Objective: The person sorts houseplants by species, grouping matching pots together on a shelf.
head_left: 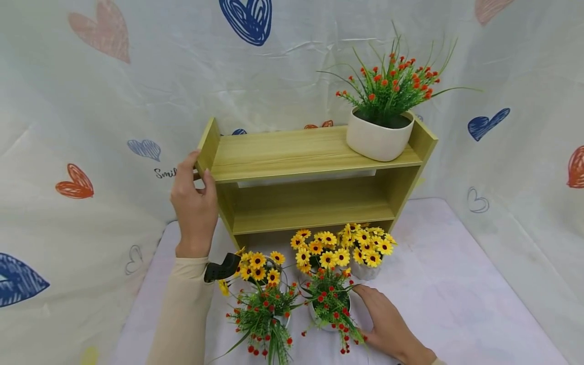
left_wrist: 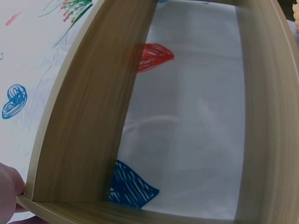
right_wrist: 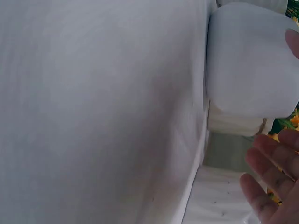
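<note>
My left hand (head_left: 193, 210) grips the left side panel of a light wooden shelf (head_left: 278, 152), near the upper front edge. In the left wrist view only part of that hand (left_wrist: 7, 189) shows, at the corner of the shelf (left_wrist: 79, 107). Low on the table, my right hand (head_left: 388, 324) is spread beside a small potted plant with red flowers (head_left: 329, 299). In the right wrist view its fingers (right_wrist: 268, 163) are apart around a white pot (right_wrist: 252, 60), with a gap below the pot.
A white pot (head_left: 378, 139) with red-flowered grass stands on the shelf's top right. Before the shelf are several yellow-flowered pots (head_left: 321, 251) and another red-flowered plant (head_left: 264, 309). A heart-printed cloth (head_left: 292, 66) hangs behind, and a pale cloth covers the table (head_left: 456, 284).
</note>
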Motion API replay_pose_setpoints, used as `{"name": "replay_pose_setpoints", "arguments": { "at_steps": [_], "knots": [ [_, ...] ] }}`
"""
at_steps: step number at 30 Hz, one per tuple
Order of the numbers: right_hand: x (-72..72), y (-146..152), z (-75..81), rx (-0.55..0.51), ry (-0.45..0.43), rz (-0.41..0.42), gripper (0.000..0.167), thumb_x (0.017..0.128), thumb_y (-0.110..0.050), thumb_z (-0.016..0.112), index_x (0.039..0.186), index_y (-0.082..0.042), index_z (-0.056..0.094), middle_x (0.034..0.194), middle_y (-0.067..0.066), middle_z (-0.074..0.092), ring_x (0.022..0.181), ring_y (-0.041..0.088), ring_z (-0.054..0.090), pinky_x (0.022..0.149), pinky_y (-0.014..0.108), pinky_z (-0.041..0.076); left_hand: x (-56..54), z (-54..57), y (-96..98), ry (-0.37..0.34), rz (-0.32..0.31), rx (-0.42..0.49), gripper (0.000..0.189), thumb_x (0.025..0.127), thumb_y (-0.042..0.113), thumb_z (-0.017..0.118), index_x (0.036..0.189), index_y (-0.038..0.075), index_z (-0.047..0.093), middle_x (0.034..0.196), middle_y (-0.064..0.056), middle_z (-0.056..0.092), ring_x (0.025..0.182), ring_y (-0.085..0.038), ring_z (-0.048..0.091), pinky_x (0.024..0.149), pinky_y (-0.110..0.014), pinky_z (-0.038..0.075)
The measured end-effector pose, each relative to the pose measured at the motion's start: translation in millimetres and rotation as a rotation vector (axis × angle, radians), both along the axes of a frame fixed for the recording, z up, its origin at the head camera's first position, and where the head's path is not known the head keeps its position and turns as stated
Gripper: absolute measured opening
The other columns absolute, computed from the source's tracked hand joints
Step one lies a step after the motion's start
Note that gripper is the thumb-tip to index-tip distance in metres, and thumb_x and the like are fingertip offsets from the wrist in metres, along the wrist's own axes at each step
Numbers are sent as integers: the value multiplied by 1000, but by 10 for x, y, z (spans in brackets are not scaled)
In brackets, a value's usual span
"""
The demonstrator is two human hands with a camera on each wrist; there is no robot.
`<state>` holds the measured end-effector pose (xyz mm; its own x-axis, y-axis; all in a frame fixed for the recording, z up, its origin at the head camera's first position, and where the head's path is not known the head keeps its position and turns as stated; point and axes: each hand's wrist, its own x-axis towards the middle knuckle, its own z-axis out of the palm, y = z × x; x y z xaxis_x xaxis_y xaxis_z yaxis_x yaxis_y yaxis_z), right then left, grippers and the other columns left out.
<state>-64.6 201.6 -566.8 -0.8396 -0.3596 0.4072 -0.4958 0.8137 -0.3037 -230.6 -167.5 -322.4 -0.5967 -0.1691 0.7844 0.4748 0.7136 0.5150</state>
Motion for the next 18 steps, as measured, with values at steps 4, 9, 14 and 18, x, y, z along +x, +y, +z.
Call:
{"name": "replay_pose_setpoints", "arguments": {
  "at_steps": [4, 9, 14, 18],
  "knots": [
    [-16, -91, 44, -14, -129, -5, 74, 88, -52, 84, 142, -7, 60, 136, 5, 66, 125, 27, 64, 97, 52, 56, 5, 1, 8, -8, 4, 28, 37, 108, 5, 55, 145, 1, 60, 136, -21, 66, 102, -41, 71, 71, -2, 36],
    [-38, -161, 103, -53, -282, -5, 69, 89, -38, 86, 141, -4, 57, 136, 10, 65, 127, 33, 62, 101, 55, 53, 8, -6, 15, -12, 7, 28, 37, 108, 4, 56, 145, 1, 60, 134, -21, 66, 103, -40, 71, 71, -3, 36],
    [-76, -208, 128, -112, -361, -7, 69, 90, -51, 82, 137, -7, 57, 128, 5, 63, 119, 25, 63, 98, 51, 54, 9, -8, 20, -13, 1, 34, 37, 108, 4, 56, 145, 1, 59, 135, -21, 66, 103, -40, 71, 71, -3, 37],
    [-108, -236, 112, -194, -409, 18, 72, 90, -58, 79, 137, -10, 55, 126, -1, 60, 117, 20, 61, 97, 49, 54, 3, -13, 19, -15, 11, 27, 37, 108, 5, 56, 145, 1, 59, 134, -21, 66, 102, -40, 71, 70, -7, 38]
  ]
}}
